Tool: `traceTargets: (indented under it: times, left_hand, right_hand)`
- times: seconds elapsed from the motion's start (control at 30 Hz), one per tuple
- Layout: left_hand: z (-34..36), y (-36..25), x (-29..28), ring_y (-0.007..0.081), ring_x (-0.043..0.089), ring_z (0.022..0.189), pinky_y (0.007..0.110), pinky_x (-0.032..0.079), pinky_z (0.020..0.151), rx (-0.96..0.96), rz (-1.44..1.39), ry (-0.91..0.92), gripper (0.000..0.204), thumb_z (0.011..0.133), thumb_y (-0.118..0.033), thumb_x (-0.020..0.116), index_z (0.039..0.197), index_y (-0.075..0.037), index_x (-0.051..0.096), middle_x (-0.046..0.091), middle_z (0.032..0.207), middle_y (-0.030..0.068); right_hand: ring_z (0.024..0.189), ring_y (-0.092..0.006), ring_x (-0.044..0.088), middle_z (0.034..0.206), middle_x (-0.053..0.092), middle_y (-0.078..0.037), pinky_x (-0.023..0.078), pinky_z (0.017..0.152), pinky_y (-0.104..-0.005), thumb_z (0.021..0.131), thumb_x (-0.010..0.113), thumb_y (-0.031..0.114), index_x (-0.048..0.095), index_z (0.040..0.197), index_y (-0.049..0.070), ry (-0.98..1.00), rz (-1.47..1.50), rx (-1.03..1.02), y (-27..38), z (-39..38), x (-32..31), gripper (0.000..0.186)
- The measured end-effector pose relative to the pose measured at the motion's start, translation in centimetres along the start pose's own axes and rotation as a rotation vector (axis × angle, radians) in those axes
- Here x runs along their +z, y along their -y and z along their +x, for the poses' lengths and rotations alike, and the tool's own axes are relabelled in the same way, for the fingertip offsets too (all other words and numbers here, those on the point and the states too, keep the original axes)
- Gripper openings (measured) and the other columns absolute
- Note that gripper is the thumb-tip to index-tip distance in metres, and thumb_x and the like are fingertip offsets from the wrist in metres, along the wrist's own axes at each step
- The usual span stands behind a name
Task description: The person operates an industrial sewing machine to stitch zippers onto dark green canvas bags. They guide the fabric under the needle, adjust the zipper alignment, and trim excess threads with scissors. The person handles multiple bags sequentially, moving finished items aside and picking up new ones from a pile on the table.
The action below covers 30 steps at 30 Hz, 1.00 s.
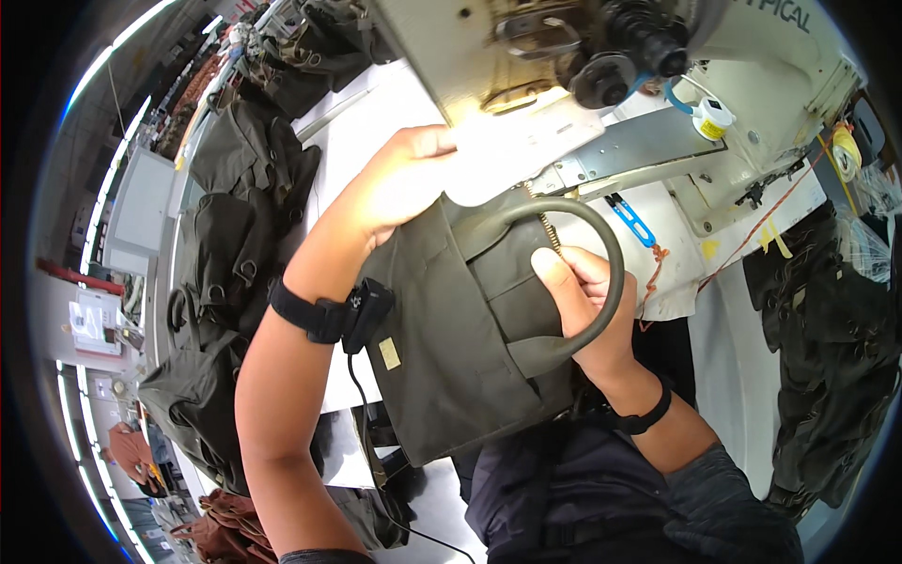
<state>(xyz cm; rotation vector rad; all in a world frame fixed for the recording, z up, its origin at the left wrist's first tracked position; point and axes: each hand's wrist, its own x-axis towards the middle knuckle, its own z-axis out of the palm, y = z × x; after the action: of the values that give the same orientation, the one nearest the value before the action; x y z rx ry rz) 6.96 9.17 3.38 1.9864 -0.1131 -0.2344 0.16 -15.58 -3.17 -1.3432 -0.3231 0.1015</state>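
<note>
Perched on that person's head, the left of two fisheye cameras peers steeply down, close over the hands [578,305], taking in the worktop [376,94], the sewing machine [785,80] ahead, the lap [554,493] below and, far off leftward, the ceiling lights [111,47].

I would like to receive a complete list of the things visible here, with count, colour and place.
Worked bag: one, dark olive, centre
Handle: one, dark olive, looping past right hand
Zip: one, brass-coloured, beside right thumb
Sewing machine: one, cream, top right
Snips: one, blue, right of bag
Piled bags: several, dark, left
Hanging fabric: uncountable, dark, right
Ceiling lights: several, white, far left
Background person: one, orange-brown top, far left
Wrist straps: two, black, one per wrist
Left hand: one, overexposed, upper centre
Right hand: one, pinching bag edge
</note>
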Motion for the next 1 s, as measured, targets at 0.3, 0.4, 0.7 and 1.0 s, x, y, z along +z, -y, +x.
traceTargets:
  times: [0.3, 0.4, 0.7, 1.0]
  left_hand:
    - [-1.2, -2.1, 0.9, 0.0197, 0.069, 0.109, 0.03, 0.054, 0.097, 0.01, -0.106, -0.098, 0.042, 0.086, -0.007, 0.08, 0.126, 0.004, 0.072, 0.075, 0.119, 0.0139]
    - [-1.8, -1.5, 0.9, 0.0205, 0.072, 0.099, 0.031, 0.056, 0.091, 0.085, -0.059, -0.184, 0.034, 0.084, -0.005, 0.08, 0.117, 0.003, 0.076, 0.078, 0.106, 0.0149]
    - [-0.3, -2.4, 2.1, 0.0188, 0.07, 0.096, 0.033, 0.054, 0.089, 0.407, 0.323, -0.116, 0.027, 0.098, -0.013, 0.064, 0.117, 0.005, 0.068, 0.075, 0.104, 0.0135]
    - [-0.8, -0.1, 0.0, 0.0267, 0.069, 0.109, 0.038, 0.051, 0.099, 0.255, 0.372, -0.201, 0.036, 0.092, -0.002, 0.072, 0.127, 0.004, 0.065, 0.074, 0.118, 0.0161]
  right_hand:
    - [0.062, -0.001, 0.028, 0.066, 0.037, 0.01, 0.021, 0.052, -0.0256, 0.104, 0.067, 0.016, 0.053, 0.073, 0.003, 0.016, -0.026, 0.003, -1.6, -0.1, -0.7, 0.037]
    - [0.063, -0.0011, 0.03, 0.068, 0.04, 0.011, 0.024, 0.054, -0.0244, 0.105, 0.067, 0.017, 0.056, 0.075, 0.002, 0.028, -0.054, 0.005, -1.2, -0.1, 0.0, 0.034]
    - [0.072, -0.0098, 0.046, 0.073, 0.046, -0.006, 0.044, 0.068, -0.0348, 0.107, 0.06, 0.024, 0.057, 0.085, 0.001, 0.192, -0.369, -0.089, -1.5, 1.1, -2.5, 0.031]
    - [0.065, -0.0217, 0.038, 0.069, 0.041, -0.009, 0.038, 0.064, -0.0405, 0.109, 0.057, 0.036, 0.055, 0.085, 0.001, 0.22, -0.234, 0.002, -2.1, 0.6, -2.9, 0.043]
